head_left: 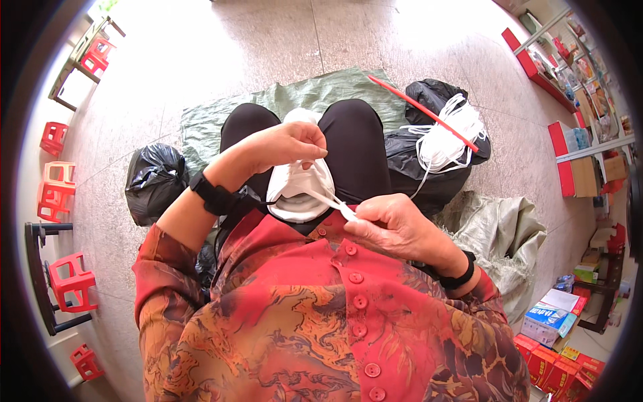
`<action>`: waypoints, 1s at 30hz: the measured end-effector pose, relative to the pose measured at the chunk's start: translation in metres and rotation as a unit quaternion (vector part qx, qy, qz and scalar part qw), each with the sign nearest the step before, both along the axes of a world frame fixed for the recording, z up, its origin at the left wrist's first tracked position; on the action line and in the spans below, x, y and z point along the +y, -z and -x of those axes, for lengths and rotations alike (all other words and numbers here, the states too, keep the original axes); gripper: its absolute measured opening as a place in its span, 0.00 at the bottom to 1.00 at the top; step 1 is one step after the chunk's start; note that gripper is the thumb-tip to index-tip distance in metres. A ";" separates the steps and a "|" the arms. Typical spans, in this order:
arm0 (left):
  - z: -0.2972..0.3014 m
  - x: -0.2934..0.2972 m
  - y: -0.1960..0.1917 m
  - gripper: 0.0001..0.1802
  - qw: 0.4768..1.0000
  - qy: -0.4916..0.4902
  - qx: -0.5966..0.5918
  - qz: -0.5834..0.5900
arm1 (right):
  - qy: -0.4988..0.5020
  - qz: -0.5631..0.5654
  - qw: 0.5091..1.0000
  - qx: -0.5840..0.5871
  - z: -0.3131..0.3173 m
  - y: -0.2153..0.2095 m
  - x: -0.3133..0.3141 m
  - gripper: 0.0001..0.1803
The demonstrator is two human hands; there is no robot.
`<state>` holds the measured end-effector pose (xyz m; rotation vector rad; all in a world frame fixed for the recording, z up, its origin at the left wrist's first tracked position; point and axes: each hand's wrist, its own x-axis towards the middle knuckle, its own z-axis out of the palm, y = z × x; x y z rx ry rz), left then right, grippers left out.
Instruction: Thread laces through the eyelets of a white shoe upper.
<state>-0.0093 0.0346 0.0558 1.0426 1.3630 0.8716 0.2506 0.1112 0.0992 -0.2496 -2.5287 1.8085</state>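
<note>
A white shoe [301,209] sits between my knees, its opening toward me and its toe away from me. My right hand [395,224] is closed at the right of the shoe, pinching a white shoelace [325,198] that runs back to the shoe. Over the front part of the shoe, my left hand [295,144] is bent with its fingers pinched together. What lies between those fingertips is too small to make out. The left hand and wrist cover part of the shoe's lacing area.
Right of my knees, a bundle of white laces [450,137] rests on black plastic bags [402,151], with a red stick [429,112] across it. Another black bag [156,181] stands at left. Green woven sheeting [201,127] lies beyond my knees; a pale woven sack [499,234] lies right.
</note>
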 end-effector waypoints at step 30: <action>-0.015 0.009 0.013 0.08 0.992 -0.017 -0.057 0.109 | -0.188 -0.042 0.965 0.181 0.076 -0.039 -0.063 0.18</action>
